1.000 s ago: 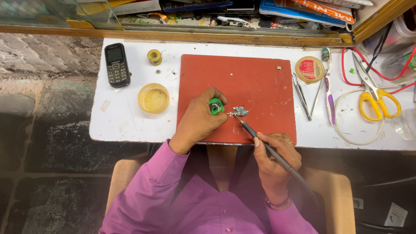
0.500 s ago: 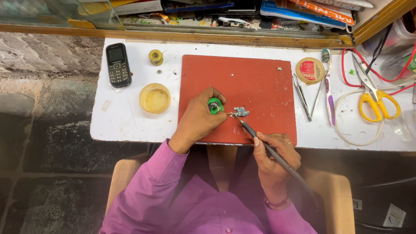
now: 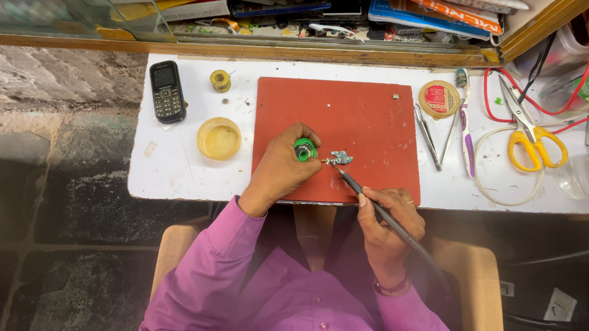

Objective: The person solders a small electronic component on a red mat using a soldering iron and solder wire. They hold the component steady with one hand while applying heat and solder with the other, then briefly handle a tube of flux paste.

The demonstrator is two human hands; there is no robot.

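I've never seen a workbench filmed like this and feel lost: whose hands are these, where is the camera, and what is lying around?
The camera sits on the person's head and looks straight down. The left hand holds a small green spool. The right hand grips a thin dark pen-like tool, its tip at a tiny metal part on the red mat. On the white table lie a black phone, a yellow round tin, tweezers and yellow-handled scissors.
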